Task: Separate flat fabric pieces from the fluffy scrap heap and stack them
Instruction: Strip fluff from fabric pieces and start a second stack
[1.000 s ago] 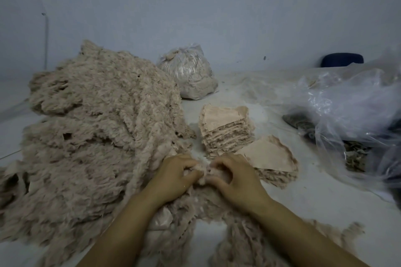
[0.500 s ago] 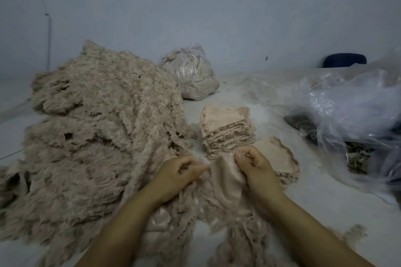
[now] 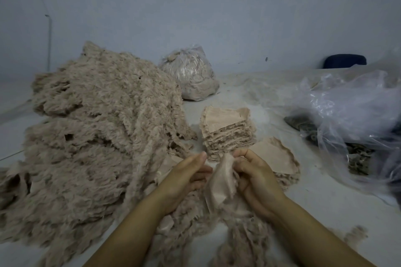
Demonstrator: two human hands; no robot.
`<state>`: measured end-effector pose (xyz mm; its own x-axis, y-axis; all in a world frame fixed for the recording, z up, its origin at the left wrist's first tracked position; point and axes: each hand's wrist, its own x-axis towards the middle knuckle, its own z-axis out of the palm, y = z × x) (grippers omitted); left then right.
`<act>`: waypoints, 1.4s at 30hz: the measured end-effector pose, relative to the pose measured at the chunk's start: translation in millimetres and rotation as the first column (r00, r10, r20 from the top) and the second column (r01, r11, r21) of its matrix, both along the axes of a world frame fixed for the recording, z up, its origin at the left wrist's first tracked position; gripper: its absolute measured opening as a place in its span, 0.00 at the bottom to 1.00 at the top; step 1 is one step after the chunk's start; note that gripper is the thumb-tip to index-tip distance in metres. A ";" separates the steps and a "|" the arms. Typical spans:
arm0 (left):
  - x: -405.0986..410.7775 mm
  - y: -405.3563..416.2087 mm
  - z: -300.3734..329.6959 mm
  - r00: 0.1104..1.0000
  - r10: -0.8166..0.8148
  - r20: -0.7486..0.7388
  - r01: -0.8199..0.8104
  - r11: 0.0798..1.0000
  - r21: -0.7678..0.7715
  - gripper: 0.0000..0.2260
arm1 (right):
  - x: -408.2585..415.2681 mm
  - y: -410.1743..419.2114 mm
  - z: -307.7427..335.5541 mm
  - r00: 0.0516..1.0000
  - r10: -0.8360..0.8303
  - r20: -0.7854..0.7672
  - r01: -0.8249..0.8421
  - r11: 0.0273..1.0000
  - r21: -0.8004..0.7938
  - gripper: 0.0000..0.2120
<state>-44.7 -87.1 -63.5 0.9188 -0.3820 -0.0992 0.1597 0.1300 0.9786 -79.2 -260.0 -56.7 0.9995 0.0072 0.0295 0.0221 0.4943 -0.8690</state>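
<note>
- Grip: right hand [image 3: 255,176] pinches the top edge of a flat fabric piece [image 3: 221,182], thumb and fingers curled round it; the piece hangs crumpled, smooth backing toward the camera.
- Left hand [image 3: 184,178] sits just left of the piece, fingers loosely extended; whether they touch the cloth I cannot tell.
- Directly beyond the grip: tall stack [image 3: 227,131] of sorted pieces. Just right of the grip: lower second stack [image 3: 274,158].
- Below the grip, fluffy scraps [image 3: 191,223] trail on the floor; far left, the main scrap heap [image 3: 97,132].
- Step, as judged: piece lifted free, not yet stacked. Next move calls for spreading it flat and laying it squarely on a stack.
- Hard to read: the piece's lower edge merges with fluff beneath; contents of the clear plastic sheet [image 3: 351,112] at right are obscured; forearms cut off at frame bottom.
</note>
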 end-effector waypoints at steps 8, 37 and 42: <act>-2.0 1.3 1.9 0.989 0.076 0.124 -0.069 0.996 -0.060 0.21 | -1.3 -6.0 0.2 0.990 0.135 -0.039 -0.136 0.991 -0.021 0.06; -10.9 -8.1 2.4 0.988 -0.128 -0.084 0.119 0.987 -0.104 0.20 | -1.3 13.0 -7.1 0.989 -0.136 0.055 0.133 0.989 0.059 0.06; -2.5 -1.6 2.7 0.998 0.037 -0.053 -0.049 0.967 -0.250 0.10 | 0.0 4.5 -1.9 0.998 -0.004 -0.069 0.002 1.000 -0.029 0.29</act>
<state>-47.2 -88.7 -60.7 0.9314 -0.3605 -0.0491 0.1940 0.3779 0.9053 -79.2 -255.6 -58.5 0.9992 0.0038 -0.0397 -0.0369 0.4690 -0.8824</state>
